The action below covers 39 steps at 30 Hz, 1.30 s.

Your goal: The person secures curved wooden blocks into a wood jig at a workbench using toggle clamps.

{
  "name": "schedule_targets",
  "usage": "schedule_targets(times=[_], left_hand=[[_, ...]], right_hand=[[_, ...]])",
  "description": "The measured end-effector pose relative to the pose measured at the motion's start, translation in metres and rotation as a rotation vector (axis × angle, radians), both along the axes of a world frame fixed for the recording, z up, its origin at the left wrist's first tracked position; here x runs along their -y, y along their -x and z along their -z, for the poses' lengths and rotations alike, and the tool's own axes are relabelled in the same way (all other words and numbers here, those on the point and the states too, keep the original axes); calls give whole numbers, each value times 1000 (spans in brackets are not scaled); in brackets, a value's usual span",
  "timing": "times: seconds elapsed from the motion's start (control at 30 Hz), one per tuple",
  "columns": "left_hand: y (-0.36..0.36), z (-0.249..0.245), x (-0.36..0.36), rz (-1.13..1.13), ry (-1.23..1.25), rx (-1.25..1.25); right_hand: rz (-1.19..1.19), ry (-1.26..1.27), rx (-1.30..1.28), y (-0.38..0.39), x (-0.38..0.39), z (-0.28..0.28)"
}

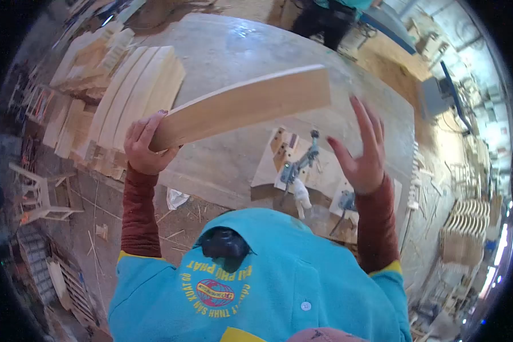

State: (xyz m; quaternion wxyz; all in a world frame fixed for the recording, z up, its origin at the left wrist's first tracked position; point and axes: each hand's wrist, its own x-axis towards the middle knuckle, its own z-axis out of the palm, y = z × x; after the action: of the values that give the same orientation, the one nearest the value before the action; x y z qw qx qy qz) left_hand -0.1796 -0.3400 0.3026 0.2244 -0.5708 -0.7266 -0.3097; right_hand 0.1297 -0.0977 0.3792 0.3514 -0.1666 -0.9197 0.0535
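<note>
My left hand [145, 143] grips one end of a curved wooden board [245, 108], its fingers wrapped round the edge. The board is held up above the table, slanting up toward the right. Off the board's far end, my right hand [363, 151] is raised with its fingers spread, touching nothing. Below and between the hands, a wooden jig [268, 165] with a metal toggle clamp [302, 162] lies on the table. A second toggle clamp [346, 202] sits near my right forearm.
Stacked curved boards [137, 91] stand on the left of the table [222, 43], with more wood pieces behind. Another person [325, 23] stands at the far edge. A wooden chair frame [37, 194] is on the floor at left; curved parts [466, 225] are piled at right.
</note>
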Motion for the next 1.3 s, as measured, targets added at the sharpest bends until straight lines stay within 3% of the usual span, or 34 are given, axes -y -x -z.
schedule_targets(times=[0.1, 0.17, 0.3, 0.37, 0.43, 0.5, 0.6, 0.67, 0.73, 0.8, 0.87, 0.97, 1.0, 1.07, 1.17, 1.27, 1.3], left_hand=[[-14, -17, -14, 152, 33, -69], [-20, -20, -20, 229, 62, -90], [-13, -6, -40, 305, 30, -107], [-22, -9, -60, 165, -83, -89], [-38, -8, -73, 25, -190, 15], [-40, 2, -80, 29, -101, 45], [-47, 61, -78, 185, 42, 595], [-84, 64, -81, 239, 245, 826], [-124, 76, -81, 436, 386, 1226], [-152, 89, -88, 802, 541, 893], [-198, 85, -96, 943, 524, 621], [-246, 111, -97, 861, 348, 927], [-252, 124, -99, 786, 366, 945], [-247, 142, -105, 628, 403, 976], [-242, 141, -120, 793, 330, 854], [-250, 125, -120, 706, 359, 879], [-246, 127, -118, 687, 365, 896]], right_hand=[[-117, -15, 239, 21, -11, -17], [-253, 260, 478, 21, -20, -6], [-328, 410, 419, -2, -32, 27], [-282, 433, 295, -23, -33, 25], [-121, 478, 215, -61, -40, 18], [74, 543, 124, -110, -50, 12], [385, 664, -67, -200, -51, 19], [599, 717, -205, -250, -41, 35], [766, 763, -354, -312, -31, 55], [1072, 649, -263, -355, -22, 79], [1400, 680, -82, -393, -14, 107], [1319, 802, -146, -442, -7, 186], [1254, 835, -198, -440, 1, 201], [1317, 950, -58, -432, 8, 224], [1294, 903, -106, -414, 21, 247], [1143, 688, -212, -436, 24, 305], [1128, 724, -204, -441, 24, 318]])
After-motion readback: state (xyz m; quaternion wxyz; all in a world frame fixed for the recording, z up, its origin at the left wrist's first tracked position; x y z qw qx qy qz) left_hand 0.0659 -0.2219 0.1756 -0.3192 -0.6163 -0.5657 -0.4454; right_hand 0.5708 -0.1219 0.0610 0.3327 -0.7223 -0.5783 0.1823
